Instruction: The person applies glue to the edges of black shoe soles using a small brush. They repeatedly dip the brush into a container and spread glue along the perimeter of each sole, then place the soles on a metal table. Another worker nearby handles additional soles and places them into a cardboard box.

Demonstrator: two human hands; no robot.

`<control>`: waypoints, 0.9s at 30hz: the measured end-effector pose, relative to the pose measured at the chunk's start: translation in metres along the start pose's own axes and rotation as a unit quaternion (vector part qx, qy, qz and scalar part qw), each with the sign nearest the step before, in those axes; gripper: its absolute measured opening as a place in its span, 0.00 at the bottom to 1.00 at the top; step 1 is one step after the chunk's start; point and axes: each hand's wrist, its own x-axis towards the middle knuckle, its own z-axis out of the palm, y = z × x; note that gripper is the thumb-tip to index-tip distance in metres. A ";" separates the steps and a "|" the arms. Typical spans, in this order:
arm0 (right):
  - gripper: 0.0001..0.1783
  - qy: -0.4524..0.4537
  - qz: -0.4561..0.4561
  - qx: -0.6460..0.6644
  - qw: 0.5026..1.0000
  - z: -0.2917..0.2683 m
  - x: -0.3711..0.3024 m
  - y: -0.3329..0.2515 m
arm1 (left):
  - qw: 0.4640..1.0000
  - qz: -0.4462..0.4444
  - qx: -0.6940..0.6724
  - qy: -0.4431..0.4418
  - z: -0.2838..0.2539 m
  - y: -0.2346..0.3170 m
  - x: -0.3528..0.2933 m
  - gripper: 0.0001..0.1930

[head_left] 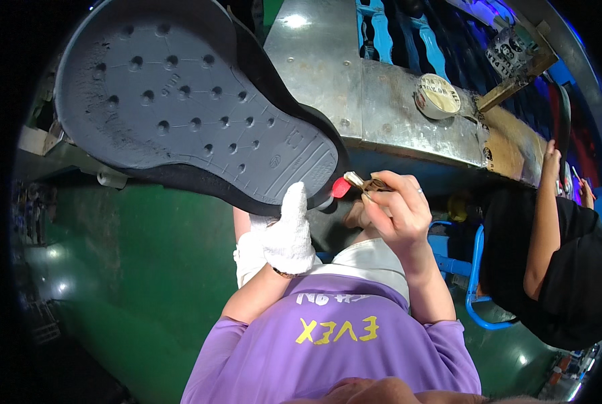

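Observation:
A large grey shoe sole (180, 101) with a black rim and rows of small round dimples fills the upper left of the head view, close to the camera. My left hand (290, 239), in a white glove, grips its narrow end, the thumb lying on the grey face and the other fingers hidden underneath. In my bare right hand (400, 207) is a small brush (354, 179), pinched between thumb and fingers. Its pinkish-red tip (340, 188) is at the black rim of that end; whether it touches, I cannot tell.
Beyond my hands runs a metal-topped bench (314, 74), with a round tub (438, 95) of cream-coloured contents on it. Blue wavy racks (375, 34) stand behind. A person in black (550, 256) works at the right, near a blue chair frame (477, 283). The floor (139, 283) is green.

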 end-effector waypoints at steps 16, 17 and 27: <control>0.10 -0.085 -0.032 0.034 0.995 0.003 -0.020 -0.010 | 0.998 0.006 0.049 -0.035 -0.009 0.004 0.002 0.16; 0.11 -0.062 -0.030 0.043 0.997 0.004 -0.021 -0.009 | 0.998 0.007 0.039 -0.042 -0.008 0.007 0.001 0.15; 0.13 -0.016 -0.046 -0.048 0.998 0.003 -0.014 -0.012 | 0.962 -0.175 -0.144 -0.150 -0.003 0.016 -0.005 0.15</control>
